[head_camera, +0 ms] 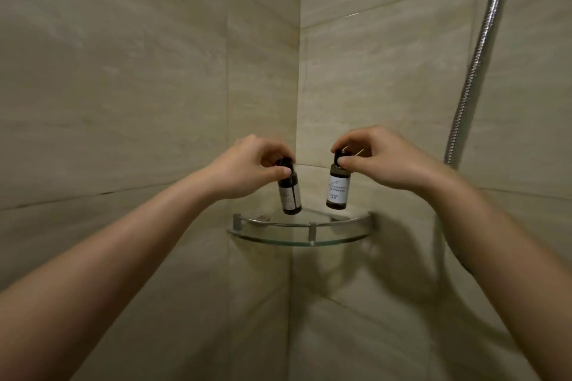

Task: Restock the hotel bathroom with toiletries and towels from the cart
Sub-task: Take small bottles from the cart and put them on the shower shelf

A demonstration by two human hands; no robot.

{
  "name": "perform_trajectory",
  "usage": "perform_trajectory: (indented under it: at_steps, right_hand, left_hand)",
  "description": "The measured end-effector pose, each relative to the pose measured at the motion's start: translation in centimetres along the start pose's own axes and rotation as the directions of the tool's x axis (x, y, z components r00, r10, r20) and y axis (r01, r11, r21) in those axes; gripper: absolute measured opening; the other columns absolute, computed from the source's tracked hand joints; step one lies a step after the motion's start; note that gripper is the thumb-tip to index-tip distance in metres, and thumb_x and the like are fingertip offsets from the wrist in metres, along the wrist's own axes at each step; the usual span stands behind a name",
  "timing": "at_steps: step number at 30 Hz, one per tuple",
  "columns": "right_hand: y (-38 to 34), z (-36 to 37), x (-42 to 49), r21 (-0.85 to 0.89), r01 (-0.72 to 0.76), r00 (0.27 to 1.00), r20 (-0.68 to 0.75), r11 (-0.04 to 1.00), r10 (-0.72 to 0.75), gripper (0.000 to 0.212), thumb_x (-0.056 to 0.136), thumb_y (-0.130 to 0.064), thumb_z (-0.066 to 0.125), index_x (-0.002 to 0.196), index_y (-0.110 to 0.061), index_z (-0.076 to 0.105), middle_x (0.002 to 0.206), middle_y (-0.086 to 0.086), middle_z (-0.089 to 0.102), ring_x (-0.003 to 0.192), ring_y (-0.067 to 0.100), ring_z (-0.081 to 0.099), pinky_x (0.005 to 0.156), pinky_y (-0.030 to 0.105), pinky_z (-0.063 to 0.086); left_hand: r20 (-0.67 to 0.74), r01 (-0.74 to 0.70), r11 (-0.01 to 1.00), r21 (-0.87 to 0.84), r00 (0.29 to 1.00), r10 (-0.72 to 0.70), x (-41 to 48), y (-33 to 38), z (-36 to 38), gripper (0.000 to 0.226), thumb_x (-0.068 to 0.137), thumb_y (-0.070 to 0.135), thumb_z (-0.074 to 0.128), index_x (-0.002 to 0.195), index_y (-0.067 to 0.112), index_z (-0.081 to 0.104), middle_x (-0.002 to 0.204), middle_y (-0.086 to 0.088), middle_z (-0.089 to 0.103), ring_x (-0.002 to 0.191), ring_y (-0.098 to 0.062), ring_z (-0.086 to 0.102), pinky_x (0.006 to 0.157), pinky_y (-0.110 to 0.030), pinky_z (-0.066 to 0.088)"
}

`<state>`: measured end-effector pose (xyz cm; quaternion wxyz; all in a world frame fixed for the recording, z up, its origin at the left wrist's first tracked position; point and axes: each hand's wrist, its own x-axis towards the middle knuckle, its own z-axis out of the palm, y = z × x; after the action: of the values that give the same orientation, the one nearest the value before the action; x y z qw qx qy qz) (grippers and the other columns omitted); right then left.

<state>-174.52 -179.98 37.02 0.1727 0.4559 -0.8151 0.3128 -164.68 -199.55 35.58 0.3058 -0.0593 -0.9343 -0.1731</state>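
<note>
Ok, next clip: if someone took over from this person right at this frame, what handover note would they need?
Left hand: pinches the top of a small dark bottle with a black cap, which hangs tilted.
Right hand: pinches the cap of a second small dark bottle with a white label, which is nearly upright.
Both bottles hang just over the curved glass corner shelf with a metal rail. Neither looks set down yet.
Done: both bottles are at the shelf.
Left: stand each on the glass and release each grip. Towels and cart are out of view.
</note>
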Motion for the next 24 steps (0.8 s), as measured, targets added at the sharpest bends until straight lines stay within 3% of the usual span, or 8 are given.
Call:
perform_trajectory:
  at_steps: [6, 11, 15, 19, 21, 24]
  right_hand:
    - [4.0, 3.4, 4.2, -0.012, 0.005, 0.997, 0.082, 1.0, -0.004, 0.02, 0.088, -0.016, 0.06, 0.107, -0.017, 0.066, 0.101, 0.001, 0.065, 0.094, 0.015, 0.06, 0.079, 0.026, 0.045]
    - [6.1, 6.1, 5.4, -0.075, -0.012, 0.987, 0.162, 0.997, 0.024, 0.019, 0.087, -0.016, 0.062, 0.106, -0.015, 0.067, 0.104, 0.004, 0.066, 0.093, 0.017, 0.059, 0.079, 0.028, 0.046]
    - [7.1, 7.5, 5.9, -0.064, -0.025, 0.979, 0.199, 0.998, 0.038, 0.019, 0.087, -0.017, 0.062, 0.106, -0.016, 0.067, 0.105, 0.005, 0.066, 0.089, 0.015, 0.058, 0.078, 0.026, 0.044]
    - [7.5, 8.0, 6.6, -0.053, -0.02, 0.977, 0.209, 0.998, 0.03, 0.02, 0.087, -0.016, 0.063, 0.106, -0.016, 0.067, 0.105, 0.006, 0.066, 0.09, 0.016, 0.058, 0.081, 0.026, 0.046]
    - [7.6, 8.2, 6.9, -0.042, -0.015, 0.976, 0.217, 0.999, 0.024, 0.021, 0.087, -0.016, 0.063, 0.107, -0.017, 0.067, 0.105, 0.006, 0.065, 0.09, 0.016, 0.058, 0.081, 0.027, 0.046]
    - [7.7, 8.2, 7.1, -0.043, -0.002, 0.97, 0.242, 0.999, 0.012, 0.021, 0.088, -0.02, 0.062, 0.109, -0.019, 0.066, 0.106, 0.003, 0.063, 0.096, 0.016, 0.059, 0.086, 0.029, 0.048]
  left_hand:
    - [0.086, 0.078, 0.997, 0.007, 0.993, -0.078, 4.0, -3.0, 3.8, 0.014, 0.087, 0.014, 0.063, 0.095, 0.026, 0.062, 0.087, 0.012, 0.064, 0.085, -0.007, 0.059, 0.075, -0.018, 0.043]
    - [0.183, 0.095, 0.993, 0.065, 0.977, -0.106, 4.5, -4.5, 5.6, 0.014, 0.087, 0.012, 0.063, 0.099, 0.019, 0.065, 0.088, 0.008, 0.063, 0.085, -0.011, 0.058, 0.073, -0.018, 0.045]
    - [0.255, 0.089, 0.988, 0.123, 0.96, -0.118, 4.9, -4.9, 6.2, 0.021, 0.09, 0.011, 0.058, 0.11, 0.014, 0.063, 0.106, -0.003, 0.065, 0.1, -0.018, 0.06, 0.091, -0.034, 0.048]
    - [0.312, 0.112, 0.988, 0.106, 0.94, -0.14, 5.4, -5.4, 6.2, 0.026, 0.092, 0.008, 0.054, 0.115, 0.016, 0.06, 0.113, 0.0, 0.061, 0.106, -0.015, 0.057, 0.094, -0.028, 0.047]
    - [0.263, 0.151, 0.986, 0.068, 0.951, -0.163, 5.6, -5.5, 6.2, 0.024, 0.091, 0.014, 0.057, 0.115, 0.014, 0.061, 0.111, 0.001, 0.062, 0.102, -0.012, 0.058, 0.089, -0.021, 0.049]
    - [0.104, 0.211, 0.976, 0.049, 0.971, -0.215, 5.8, -5.6, 6.6, 0.03, 0.086, 0.039, 0.063, 0.105, 0.016, 0.063, 0.102, 0.002, 0.065, 0.094, -0.012, 0.06, 0.084, -0.028, 0.051]
